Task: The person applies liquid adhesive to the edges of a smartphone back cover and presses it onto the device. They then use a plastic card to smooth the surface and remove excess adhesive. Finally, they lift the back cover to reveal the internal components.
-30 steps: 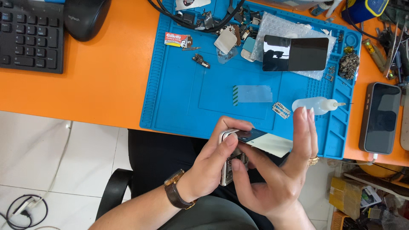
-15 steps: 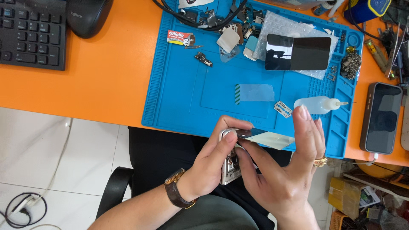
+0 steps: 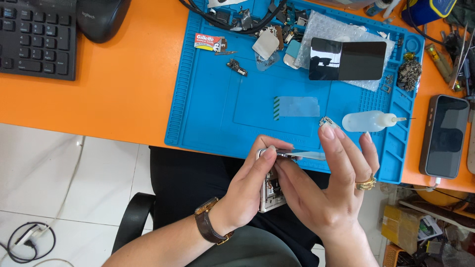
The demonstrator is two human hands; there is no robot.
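We sit at an orange desk [image 3: 123,94] above a white tiled floor. Nearest us, our left hand [image 3: 250,185] stays closed around an opened phone [image 3: 271,190] over our lap. Our right hand [image 3: 324,190] pinches a thin blade [image 3: 302,154] at its top edge; the blade has levelled out since a second ago. Beyond lie the blue mat [image 3: 222,104] and squeeze bottle [image 3: 368,120].

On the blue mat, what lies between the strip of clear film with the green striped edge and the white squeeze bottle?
In the head view, only a small metal part lies between the clear film strip and the white squeeze bottle, beside the bottle; otherwise bare blue mat.
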